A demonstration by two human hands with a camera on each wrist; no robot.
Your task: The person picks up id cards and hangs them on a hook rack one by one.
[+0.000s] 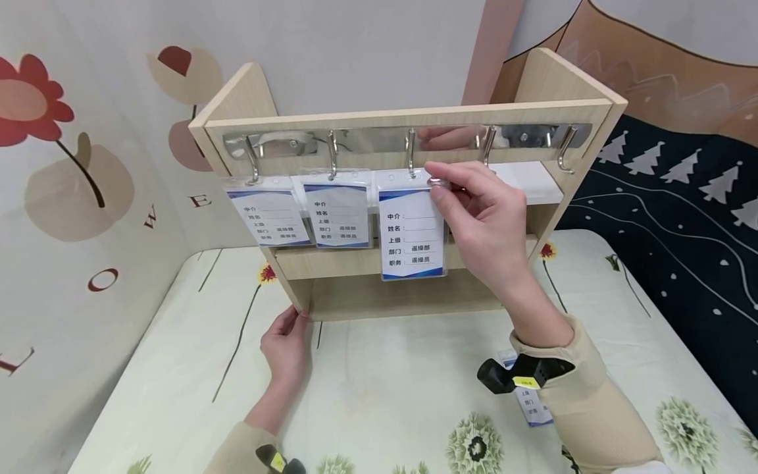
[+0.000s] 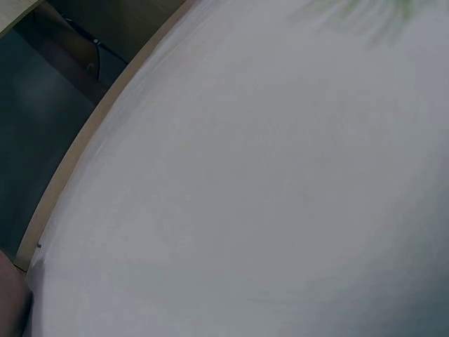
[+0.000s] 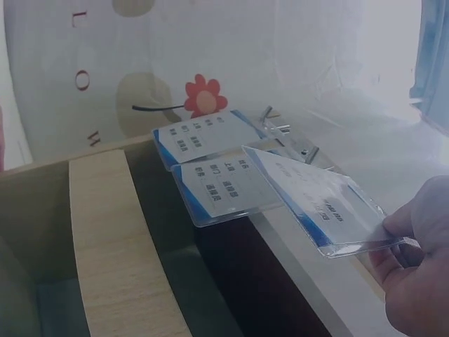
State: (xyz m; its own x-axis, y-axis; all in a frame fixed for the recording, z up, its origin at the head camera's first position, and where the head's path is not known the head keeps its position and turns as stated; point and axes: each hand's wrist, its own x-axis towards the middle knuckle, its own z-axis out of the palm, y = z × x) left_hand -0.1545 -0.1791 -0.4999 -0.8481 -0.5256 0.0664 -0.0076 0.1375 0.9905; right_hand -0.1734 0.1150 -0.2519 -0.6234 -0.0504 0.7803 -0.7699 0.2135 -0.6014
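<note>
My right hand [image 1: 488, 224] pinches a clear badge holder [image 1: 411, 237] by its upper right corner, between thumb and fingertips. That holder's top edge is at the middle hook [image 1: 411, 155] of a metal hook strip; whether the hook passes through its slot, I cannot tell. In the right wrist view the pinched badge holder [image 3: 316, 203] tilts outward. Two more badge holders, one at the far left [image 1: 270, 217] and another beside it [image 1: 337, 214], hang from the first two hooks. Down at the wooden shelf's [image 1: 328, 260] lower left corner, my left hand [image 1: 285, 349] grips the side panel's edge.
On the right, two hooks [image 1: 566, 150] carry no badge. Another badge holder [image 1: 533, 405] lies on the flowered tablecloth [image 1: 379, 368], partly under my right forearm. A white box-like thing [image 1: 527, 182] shows behind the right hooks. A patterned curtain [image 1: 118, 131] stands behind the shelf.
</note>
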